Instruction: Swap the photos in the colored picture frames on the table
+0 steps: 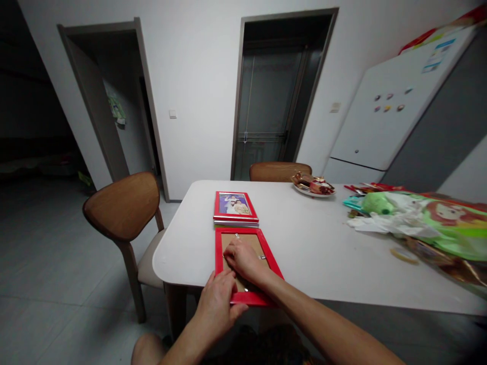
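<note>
A red picture frame (272, 261) lies face down at the table's near edge, its brown backing board (249, 243) facing up. Small metal clips show on the backing, among them one at the top (237, 236) and one at the right (262, 257). My left hand (220, 294) grips the lower left corner, fingers along the side and thumb at the bottom edge. My right hand (243, 259) reaches across the backing, its fingertips pinched together at the left edge, where they mostly cover a small metal clip. Just beyond, a red frame with a photo (235, 204) lies face up on a stack.
The white table (304, 253) also holds a plate of wrapped items (314, 185) at the far side. A green bag (452, 223), white tissue (399, 223) and a tape roll (404, 256) lie at the right. Wooden chairs stand left (125, 205) and behind (279, 171).
</note>
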The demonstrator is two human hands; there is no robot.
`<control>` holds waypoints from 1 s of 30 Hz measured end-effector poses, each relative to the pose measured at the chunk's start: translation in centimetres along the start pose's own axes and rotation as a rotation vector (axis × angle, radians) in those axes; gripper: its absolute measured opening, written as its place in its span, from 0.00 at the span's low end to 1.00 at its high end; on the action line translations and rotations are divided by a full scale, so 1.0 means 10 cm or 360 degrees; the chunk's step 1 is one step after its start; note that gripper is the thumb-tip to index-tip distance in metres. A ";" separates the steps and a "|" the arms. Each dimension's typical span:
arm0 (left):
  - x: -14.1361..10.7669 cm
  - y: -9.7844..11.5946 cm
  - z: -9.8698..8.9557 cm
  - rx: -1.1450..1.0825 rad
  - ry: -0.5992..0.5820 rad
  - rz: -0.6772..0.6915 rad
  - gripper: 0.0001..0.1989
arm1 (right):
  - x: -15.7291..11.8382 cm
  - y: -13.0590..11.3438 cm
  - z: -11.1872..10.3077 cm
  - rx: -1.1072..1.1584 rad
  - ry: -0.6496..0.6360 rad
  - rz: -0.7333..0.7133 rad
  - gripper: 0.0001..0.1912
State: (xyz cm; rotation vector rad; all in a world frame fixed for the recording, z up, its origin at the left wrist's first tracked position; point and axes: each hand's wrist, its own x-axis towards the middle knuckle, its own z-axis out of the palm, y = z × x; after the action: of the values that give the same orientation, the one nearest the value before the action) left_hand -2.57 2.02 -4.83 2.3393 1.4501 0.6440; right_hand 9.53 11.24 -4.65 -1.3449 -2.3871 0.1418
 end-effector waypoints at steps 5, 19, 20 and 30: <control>0.00 -0.01 0.00 -0.0010 0.0022 0.0026 0.29 | -0.01 -0.02 -0.07 0.0019 -0.0081 -0.0057 0.12; 0.01 -0.04 0.01 -0.0031 0.0046 0.0064 0.28 | -0.81 0.03 -0.43 0.0209 -0.0103 -0.0455 0.12; 0.00 -0.04 0.00 -0.0031 0.0043 0.0061 0.27 | -0.82 0.03 -0.44 0.0202 -0.0107 -0.0474 0.13; -0.01 -0.03 -0.04 -0.0078 0.0033 0.0059 0.27 | -0.92 -0.04 -0.52 0.0062 -0.0183 -0.0519 0.15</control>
State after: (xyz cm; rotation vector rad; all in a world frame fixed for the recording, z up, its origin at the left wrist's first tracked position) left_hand -3.06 2.05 -4.67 2.3336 1.3869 0.7077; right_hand 15.47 2.73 -2.46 -0.9357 -2.6468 0.1764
